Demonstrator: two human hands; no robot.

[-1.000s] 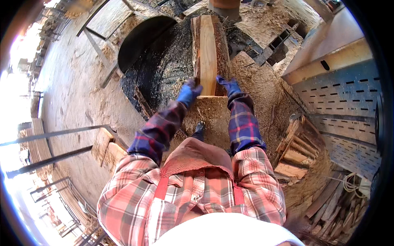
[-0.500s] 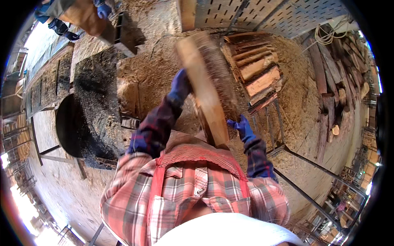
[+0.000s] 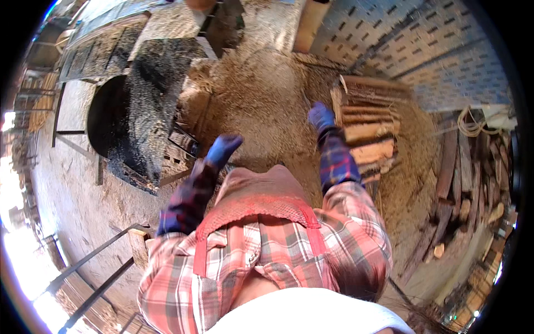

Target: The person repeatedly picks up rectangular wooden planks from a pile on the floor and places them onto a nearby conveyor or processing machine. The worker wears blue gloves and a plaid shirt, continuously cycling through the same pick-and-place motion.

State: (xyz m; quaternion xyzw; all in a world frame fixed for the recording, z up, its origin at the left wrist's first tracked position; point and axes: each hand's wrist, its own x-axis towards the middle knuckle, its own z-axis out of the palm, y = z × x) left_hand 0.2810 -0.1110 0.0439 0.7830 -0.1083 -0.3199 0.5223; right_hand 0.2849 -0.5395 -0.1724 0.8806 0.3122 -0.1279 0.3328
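Note:
My left hand (image 3: 224,149), in a blue glove, is out in front of my left side, its fingers loosely bent with nothing seen in them. To the right and farther forward, my right hand (image 3: 321,116) wears a matching glove. It is beside the stack of rough wood slabs (image 3: 368,132), apart from it, its fingers slightly curled and no held thing visible. Both forearms have dark plaid sleeve covers. Between and beyond my hands lies a floor (image 3: 261,94) strewn with sawdust. A reddish apron (image 3: 261,192) covers my front.
At left stands a dark machine table (image 3: 158,106) covered in sawdust, with a round black part (image 3: 105,117). A slotted metal panel (image 3: 400,50) rises at the far right. Timber (image 3: 450,161) is piled at right. Metal bars (image 3: 100,256) and a wood end (image 3: 138,248) are at lower left.
The board my left hand held is out of that hand. My right hand has moved forward and up beside the slabs. The surroundings have shifted in view as I turned.

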